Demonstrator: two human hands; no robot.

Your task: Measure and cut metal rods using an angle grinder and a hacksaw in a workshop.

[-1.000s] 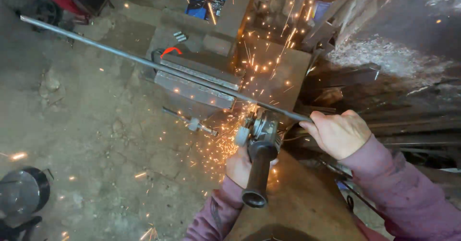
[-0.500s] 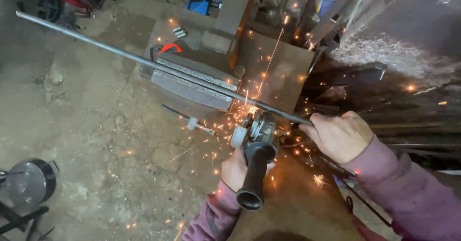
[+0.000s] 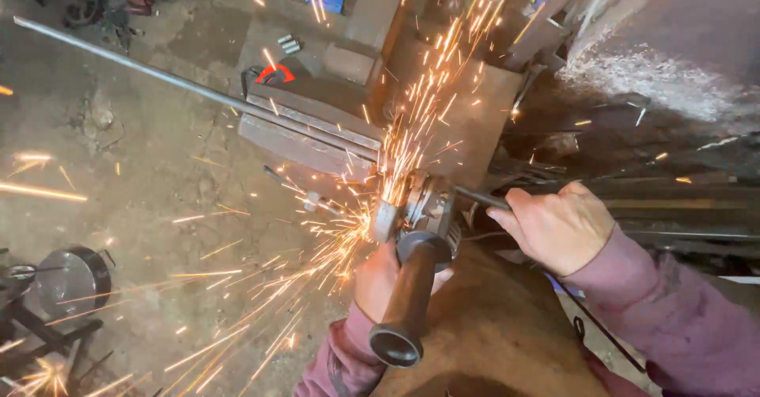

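**Steel rod under the grinder, sparks flying both ways**

Steel is what you are cutting, and the angle grinder is the landmark for everything else. Nearest you, its dark side handle points back toward the camera. Your left hand sits just behind that handle, fingers closed around the grinder's body, with a mauve sleeve below it. Just right of the grinder, your right hand is clenched around the near end of the long steel rod, knuckles up.

The grinder's head meets the rod right beside your right hand. From that contact, sparks stream up and away from the grinder, and a second fan sprays down to its left across the dirt floor.

Beyond the grinder, the rod runs up and to the left, lying across a stack of flat metal bars on a blocky metal surface. A red-handled tool lies just behind those bars. Far to the grinder's left, low on the floor, stands a round metal disc on a dark frame.
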